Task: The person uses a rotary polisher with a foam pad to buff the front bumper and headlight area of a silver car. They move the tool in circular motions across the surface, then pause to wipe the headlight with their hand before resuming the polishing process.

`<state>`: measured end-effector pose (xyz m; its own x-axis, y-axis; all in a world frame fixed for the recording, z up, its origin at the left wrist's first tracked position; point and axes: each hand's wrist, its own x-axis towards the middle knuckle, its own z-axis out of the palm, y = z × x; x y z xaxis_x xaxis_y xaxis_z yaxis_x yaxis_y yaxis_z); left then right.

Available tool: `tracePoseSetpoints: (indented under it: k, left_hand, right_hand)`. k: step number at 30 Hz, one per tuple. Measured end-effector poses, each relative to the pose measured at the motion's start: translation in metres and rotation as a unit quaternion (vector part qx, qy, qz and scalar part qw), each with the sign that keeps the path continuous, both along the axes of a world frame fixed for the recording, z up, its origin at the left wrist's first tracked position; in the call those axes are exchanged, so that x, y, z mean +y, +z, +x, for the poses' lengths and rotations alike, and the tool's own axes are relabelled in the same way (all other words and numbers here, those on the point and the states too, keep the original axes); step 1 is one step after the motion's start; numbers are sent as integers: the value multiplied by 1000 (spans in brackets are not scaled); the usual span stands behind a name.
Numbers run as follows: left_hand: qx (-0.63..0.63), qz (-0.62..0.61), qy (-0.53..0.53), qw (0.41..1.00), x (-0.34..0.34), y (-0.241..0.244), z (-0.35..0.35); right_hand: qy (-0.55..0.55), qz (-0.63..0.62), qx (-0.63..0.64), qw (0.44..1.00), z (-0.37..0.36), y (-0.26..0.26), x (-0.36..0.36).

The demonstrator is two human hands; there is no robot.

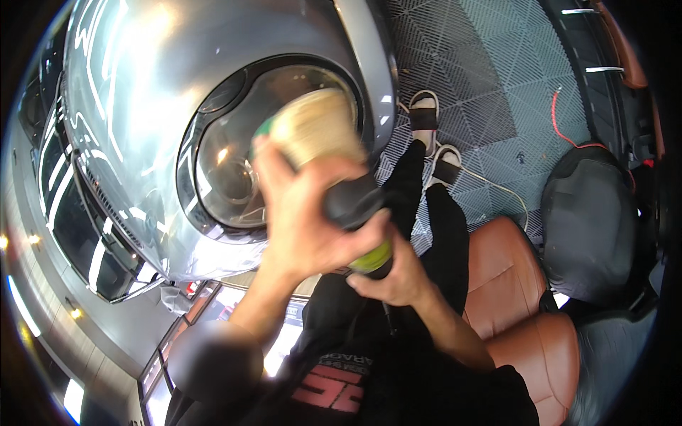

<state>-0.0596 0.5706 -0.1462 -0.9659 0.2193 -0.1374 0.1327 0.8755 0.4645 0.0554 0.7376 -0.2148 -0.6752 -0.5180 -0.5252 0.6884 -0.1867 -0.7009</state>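
Observation:
My left hand (303, 218) grips the black head of a power polisher (351, 199), with its fingers spread around the head behind the pad. The pale yellow pad (317, 125) is blurred and lies over the view of a car's round headlight (229, 178); whether it touches the lens I cannot tell. My right hand (397, 277) is wrapped around the polisher's lime-green and black body, close to my waist. A dark cord (389, 319) hangs below that hand. Glossy grey bodywork (282, 26) surrounds the headlight.
Brown leather car seats (503, 266) stand at my right, beside a dark rounded object (589, 229). A red cord (557, 120) and a pale cable (495, 186) lie on the grated floor tiles (511, 106). My sandalled feet (426, 120) are near the car.

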Motion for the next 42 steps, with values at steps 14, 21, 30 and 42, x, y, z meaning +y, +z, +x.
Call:
tracePoseSetpoints:
  k: [14, 21, 30, 42]
  left_hand:
    - [-53, 41, -59, 996, -2, -5, 38]
    - [60, 175, -50, 982, -83, 36, 89]
    - [148, 195, 139, 960, -92, 62, 109]
    - [100, 123, 64, 985, 21, -29, 93]
  right_hand:
    - [-101, -20, 26, 994, 80, -20, -39]
    - [-18, 36, 143, 989, 69, 22, -60]
    - [15, 59, 278, 959, 38, 23, -75]
    - [-4, -2, 96, 995, 96, -64, -5]
